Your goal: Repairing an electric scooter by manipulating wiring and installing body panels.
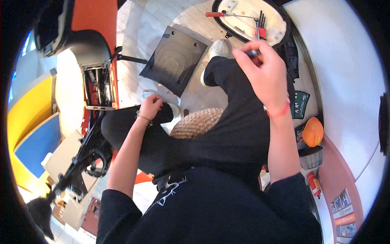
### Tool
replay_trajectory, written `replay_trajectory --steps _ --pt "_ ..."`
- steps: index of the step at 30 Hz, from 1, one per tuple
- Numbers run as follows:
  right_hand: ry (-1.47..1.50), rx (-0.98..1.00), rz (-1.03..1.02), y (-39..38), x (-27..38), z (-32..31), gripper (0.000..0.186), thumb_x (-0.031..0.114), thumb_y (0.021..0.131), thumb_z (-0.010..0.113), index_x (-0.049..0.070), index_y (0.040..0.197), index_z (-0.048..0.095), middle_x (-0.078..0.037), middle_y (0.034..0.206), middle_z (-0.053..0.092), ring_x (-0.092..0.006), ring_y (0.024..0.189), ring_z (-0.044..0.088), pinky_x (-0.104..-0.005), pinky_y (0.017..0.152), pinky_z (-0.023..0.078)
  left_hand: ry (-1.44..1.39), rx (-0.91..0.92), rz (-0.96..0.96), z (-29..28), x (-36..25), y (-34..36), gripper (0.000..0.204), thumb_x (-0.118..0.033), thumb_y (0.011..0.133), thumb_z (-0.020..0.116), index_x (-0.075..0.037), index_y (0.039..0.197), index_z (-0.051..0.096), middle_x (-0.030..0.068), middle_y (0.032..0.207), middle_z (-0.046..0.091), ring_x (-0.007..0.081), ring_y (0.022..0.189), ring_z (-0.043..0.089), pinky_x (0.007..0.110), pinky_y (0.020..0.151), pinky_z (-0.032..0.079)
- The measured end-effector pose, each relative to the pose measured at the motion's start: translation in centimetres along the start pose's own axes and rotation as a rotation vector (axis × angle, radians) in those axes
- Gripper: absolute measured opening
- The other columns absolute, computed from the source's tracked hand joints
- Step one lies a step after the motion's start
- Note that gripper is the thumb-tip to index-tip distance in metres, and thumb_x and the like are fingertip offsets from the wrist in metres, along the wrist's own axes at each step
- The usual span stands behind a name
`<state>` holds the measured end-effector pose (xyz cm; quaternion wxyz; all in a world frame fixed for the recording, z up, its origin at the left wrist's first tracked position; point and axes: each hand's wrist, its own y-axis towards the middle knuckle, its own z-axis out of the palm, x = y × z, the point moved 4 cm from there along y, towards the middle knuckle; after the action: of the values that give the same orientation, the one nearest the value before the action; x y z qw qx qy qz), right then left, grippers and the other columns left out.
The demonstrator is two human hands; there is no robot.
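Observation:
My right hand is raised over my right leg, closed on a tool with a dark handle; a metal shaft rises behind the fingers. My left hand is by my left knee, fingers curled together on something I cannot make out. Beyond it, a dark moulded plastic panel lies on the floor. At the upper right a cream oval tray with a black rim holds a red-handled screwdriver, several dark rods and a small red piece. My white shoe is just below the tray.
An orange and black vehicle with an open compartment is at my left, near yellow and blue panels. A woven seat shows between my legs. At right are a green tool pouch, orange cap, red extinguisher and white bench.

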<state>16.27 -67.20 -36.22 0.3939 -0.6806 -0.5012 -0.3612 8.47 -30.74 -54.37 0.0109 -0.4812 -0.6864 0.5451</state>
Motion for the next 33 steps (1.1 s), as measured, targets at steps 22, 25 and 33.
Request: replay_trajectory --steps 22,25,33 --pt "-0.291 0.715 0.119 3.5 3.5 8.9 0.026 0.019 0.053 0.077 0.013 0.070 0.058 0.000 0.054 0.050 -0.0186 0.047 0.044 -0.0324 0.047 0.031 -0.696 -0.371 -0.650 11.1 22.6 14.5 0.031 -0.015 0.087 0.058 -0.005 0.113 0.044 0.0131 0.080 0.059 0.0185 0.052 0.060 0.029 0.045 0.051" --pt "-0.372 0.752 0.138 4.2 4.3 9.5 0.020 0.006 0.063 0.071 0.007 0.079 0.059 -0.006 0.062 0.052 -0.0203 0.051 0.047 -0.0305 0.048 0.033 -0.505 -0.417 -0.602 12.6 18.3 16.5 0.025 -0.001 0.082 0.055 -0.007 0.105 0.048 0.0128 0.076 0.060 0.0190 0.056 0.061 0.032 0.048 0.051" --pt "-0.510 0.604 0.241 3.1 4.6 10.8 0.016 0.006 0.062 0.057 0.002 0.074 0.048 -0.009 0.064 0.040 -0.0190 0.059 0.038 -0.0317 0.055 0.028 -0.159 -0.484 -0.743 10.5 18.2 16.9 0.014 -0.007 0.078 0.062 -0.007 0.090 0.056 0.0163 0.083 0.064 0.0336 0.079 0.063 0.041 0.070 0.049"
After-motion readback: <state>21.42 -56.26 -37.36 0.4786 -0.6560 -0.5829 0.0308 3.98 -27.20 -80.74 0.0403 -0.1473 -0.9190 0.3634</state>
